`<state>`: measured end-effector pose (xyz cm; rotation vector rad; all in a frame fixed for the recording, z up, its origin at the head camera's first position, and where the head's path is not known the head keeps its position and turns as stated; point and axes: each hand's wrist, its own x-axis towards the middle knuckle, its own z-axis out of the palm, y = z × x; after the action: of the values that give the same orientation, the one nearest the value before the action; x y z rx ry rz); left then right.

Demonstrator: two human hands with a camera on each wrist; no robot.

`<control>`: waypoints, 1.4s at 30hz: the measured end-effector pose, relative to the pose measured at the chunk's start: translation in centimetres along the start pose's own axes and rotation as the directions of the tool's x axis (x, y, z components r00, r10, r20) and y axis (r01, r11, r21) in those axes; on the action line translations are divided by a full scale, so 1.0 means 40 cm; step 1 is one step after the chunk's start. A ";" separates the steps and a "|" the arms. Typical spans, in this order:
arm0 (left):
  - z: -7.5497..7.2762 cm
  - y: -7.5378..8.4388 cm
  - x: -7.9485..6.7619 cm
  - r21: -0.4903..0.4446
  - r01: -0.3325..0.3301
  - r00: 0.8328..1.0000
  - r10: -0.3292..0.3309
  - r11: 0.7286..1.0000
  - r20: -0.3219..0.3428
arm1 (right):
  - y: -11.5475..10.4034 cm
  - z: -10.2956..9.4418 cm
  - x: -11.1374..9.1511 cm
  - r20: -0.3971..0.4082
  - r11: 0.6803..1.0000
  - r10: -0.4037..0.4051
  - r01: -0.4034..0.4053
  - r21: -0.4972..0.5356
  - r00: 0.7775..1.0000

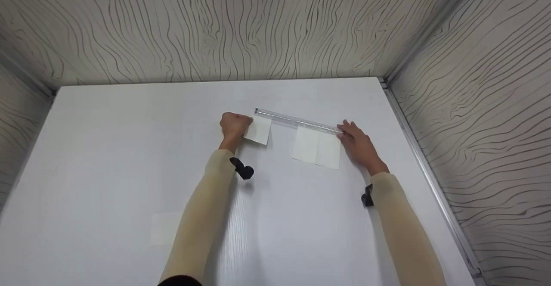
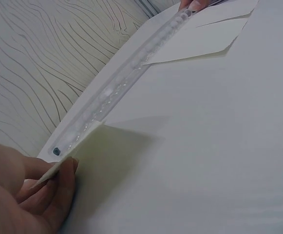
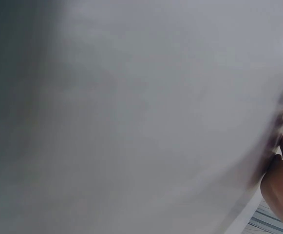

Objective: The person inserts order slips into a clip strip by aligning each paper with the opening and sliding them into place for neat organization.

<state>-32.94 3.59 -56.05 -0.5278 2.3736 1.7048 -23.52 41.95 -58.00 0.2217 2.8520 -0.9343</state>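
My left hand (image 1: 234, 126) pinches the edge of a small pale paper square (image 1: 259, 131), tilted up off the white tabletop. In the left wrist view, the thumb and fingertips close on the corner of that paper (image 2: 112, 156). A clear plastic ruler (image 1: 297, 122) lies slantwise, its left end just beyond the held paper. My right hand (image 1: 359, 148) grips the ruler's right end between thumb and finger, other fingers stretched past it. Below the ruler, two paper pieces (image 1: 305, 146) lie side by side, their upper edges along it. The right wrist view shows only part of the right hand (image 3: 282, 180).
Another pale paper square (image 1: 165, 228) lies near the front left, partly covered by the left sleeve (image 1: 202, 212). Wood-grain panels (image 1: 215, 27) rise behind and beside the white table (image 1: 107, 148). A metal rail (image 1: 430, 178) runs down the right edge.
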 end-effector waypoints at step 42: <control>0.042 0.006 -0.023 -0.013 -0.028 0.999 0.029 1.000 0.031 | 0.000 -0.003 -0.001 -0.020 1.000 -0.016 0.016 -0.008 1.000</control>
<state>-32.30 5.43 -56.08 -0.4681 2.3615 1.7283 -23.50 42.02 -57.92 0.2092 2.8787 -0.9291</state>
